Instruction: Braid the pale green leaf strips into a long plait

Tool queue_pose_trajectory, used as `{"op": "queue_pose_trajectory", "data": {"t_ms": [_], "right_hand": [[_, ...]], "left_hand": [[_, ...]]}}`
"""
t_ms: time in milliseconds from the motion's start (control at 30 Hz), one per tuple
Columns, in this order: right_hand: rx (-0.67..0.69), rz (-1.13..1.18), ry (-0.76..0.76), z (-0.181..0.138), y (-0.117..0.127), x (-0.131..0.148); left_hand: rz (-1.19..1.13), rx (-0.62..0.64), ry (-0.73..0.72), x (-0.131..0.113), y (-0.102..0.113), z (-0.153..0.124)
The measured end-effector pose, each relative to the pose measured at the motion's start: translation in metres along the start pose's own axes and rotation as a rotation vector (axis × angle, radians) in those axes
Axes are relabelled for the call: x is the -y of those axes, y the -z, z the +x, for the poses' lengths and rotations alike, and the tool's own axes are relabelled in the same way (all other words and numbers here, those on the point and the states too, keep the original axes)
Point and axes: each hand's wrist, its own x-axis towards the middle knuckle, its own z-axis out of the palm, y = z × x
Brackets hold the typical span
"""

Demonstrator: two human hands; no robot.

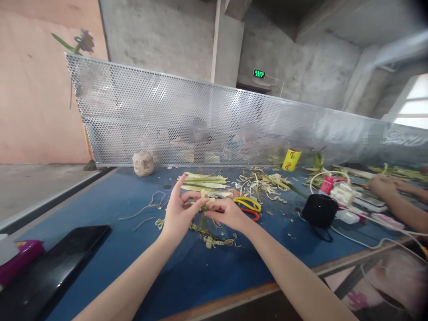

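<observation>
My left hand (182, 209) and my right hand (229, 213) meet over the middle of the blue table. Both pinch a pale green plant-fibre strip (207, 196) between thumb and fingers; the left index finger points up. Below the hands lies a knotted, braided-looking fibre strand (214, 241); whether it joins the held strip I cannot tell. Just beyond them, flat green leaf strips (203, 180) lie in a bundle. Scissors with yellow and red handles (249, 205) rest right beside my right hand, their blades mostly hidden.
Fibre scraps (264, 180) are heaped behind the scissors. Thin cord (147, 207) and a black phone (63, 263) lie left. A twine ball (143, 163) and yellow can (291, 159) stand near the perforated metal screen (160, 111). Right are a black pouch (320, 210), cables and another person's hands (384, 185).
</observation>
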Motion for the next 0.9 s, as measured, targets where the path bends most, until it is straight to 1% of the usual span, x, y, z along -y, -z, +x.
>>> {"op": "queue_pose_trajectory", "data": {"t_ms": [100,200,367,467,533,633,767,900], "right_hand": [[0.021,0.037,-0.022,-0.001,0.001,0.002],[0.044,0.066,-0.031,0.000,0.002,0.000],[0.041,0.146,-0.048,0.000,-0.001,-0.004],[-0.004,0.058,-0.052,0.001,-0.006,-0.004],[-0.047,-0.020,-0.029,0.002,-0.009,-0.003],[-0.082,-0.095,0.009,0.003,-0.010,-0.001],[-0.040,-0.168,0.041,0.003,-0.007,0.001],[0.005,-0.186,0.043,0.002,-0.004,0.004]], "left_hand": [[-0.102,-0.050,0.068,-0.001,-0.001,0.002],[-0.172,-0.056,0.119,0.000,-0.002,0.003],[-0.157,-0.043,0.098,0.002,-0.001,0.002],[-0.129,-0.007,0.075,0.005,-0.003,0.002],[-0.115,0.018,0.063,0.007,-0.003,0.002],[-0.089,0.006,0.056,0.010,-0.004,0.003],[-0.089,-0.034,0.104,0.012,-0.003,0.004],[-0.110,-0.015,0.176,0.015,-0.003,0.003]]}}
